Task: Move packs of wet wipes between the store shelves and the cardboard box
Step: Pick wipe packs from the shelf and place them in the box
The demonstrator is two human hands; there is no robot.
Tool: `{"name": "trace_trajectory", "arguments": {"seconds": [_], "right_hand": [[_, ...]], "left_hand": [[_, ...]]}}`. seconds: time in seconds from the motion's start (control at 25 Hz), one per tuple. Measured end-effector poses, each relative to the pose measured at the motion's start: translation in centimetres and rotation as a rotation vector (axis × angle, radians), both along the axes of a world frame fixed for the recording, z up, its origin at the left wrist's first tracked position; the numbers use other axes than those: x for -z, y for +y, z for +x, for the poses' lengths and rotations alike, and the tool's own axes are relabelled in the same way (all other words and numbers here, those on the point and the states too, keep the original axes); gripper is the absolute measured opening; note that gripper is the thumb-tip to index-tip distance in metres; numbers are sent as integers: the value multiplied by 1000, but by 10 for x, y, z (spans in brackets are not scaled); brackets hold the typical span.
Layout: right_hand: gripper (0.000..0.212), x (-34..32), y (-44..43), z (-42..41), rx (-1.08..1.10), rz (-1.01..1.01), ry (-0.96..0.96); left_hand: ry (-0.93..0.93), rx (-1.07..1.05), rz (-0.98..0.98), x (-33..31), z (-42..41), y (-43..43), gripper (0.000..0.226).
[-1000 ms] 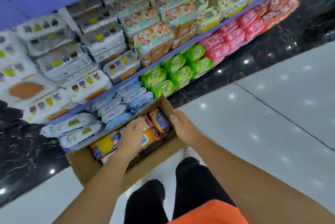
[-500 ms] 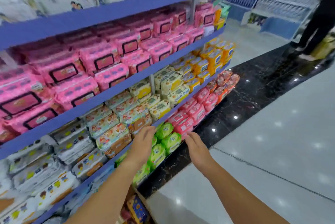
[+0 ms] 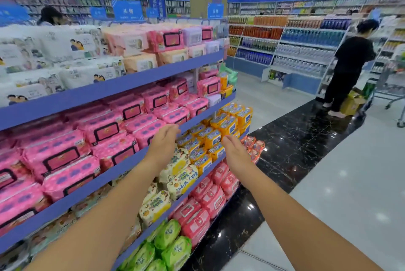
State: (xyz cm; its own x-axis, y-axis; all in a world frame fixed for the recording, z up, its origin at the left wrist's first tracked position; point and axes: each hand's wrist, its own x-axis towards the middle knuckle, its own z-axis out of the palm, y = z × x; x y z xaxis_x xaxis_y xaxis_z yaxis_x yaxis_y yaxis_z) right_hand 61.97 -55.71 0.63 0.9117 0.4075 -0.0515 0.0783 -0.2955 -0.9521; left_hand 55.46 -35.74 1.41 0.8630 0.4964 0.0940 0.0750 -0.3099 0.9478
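Blue store shelves (image 3: 114, 87) run along my left, stacked with wet wipe packs. Pink packs (image 3: 105, 130) fill the middle shelf, yellow-orange packs (image 3: 221, 130) and pale yellow baby wipes (image 3: 182, 178) sit one shelf lower, and red packs (image 3: 210, 200) and green packs (image 3: 173, 240) lie at the bottom. My left hand (image 3: 163, 141) is raised before the shelf edge near the yellow-orange packs, fingers straight, holding nothing. My right hand (image 3: 235, 153) hovers beside it, also with straight fingers and nothing in it. The cardboard box is out of view.
A black marble strip (image 3: 295, 150) runs along the shelf base, with pale glossy floor (image 3: 350, 194) to the right. A person in black (image 3: 348, 67) stands far right by a shopping cart (image 3: 390, 86) and a yellow box. Another person (image 3: 49, 16) stands behind the shelves.
My view has swung up from the cardboard box to the shelves. Both hands left the box and rose, holding nothing, towards the shelf of yellow-orange packs.
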Motion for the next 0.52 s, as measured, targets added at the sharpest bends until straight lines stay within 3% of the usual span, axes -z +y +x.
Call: {"name": "trace_trajectory", "arguments": {"seconds": [0.24,0.52], "right_hand": [[49,-55,47,161,-27,38,-182],[48,-76,84,355,-16,16,-230]], "left_hand": [[-191,-18,7,-61,151,47,26],[-179,-24,23,-76,331,95,25]]}}
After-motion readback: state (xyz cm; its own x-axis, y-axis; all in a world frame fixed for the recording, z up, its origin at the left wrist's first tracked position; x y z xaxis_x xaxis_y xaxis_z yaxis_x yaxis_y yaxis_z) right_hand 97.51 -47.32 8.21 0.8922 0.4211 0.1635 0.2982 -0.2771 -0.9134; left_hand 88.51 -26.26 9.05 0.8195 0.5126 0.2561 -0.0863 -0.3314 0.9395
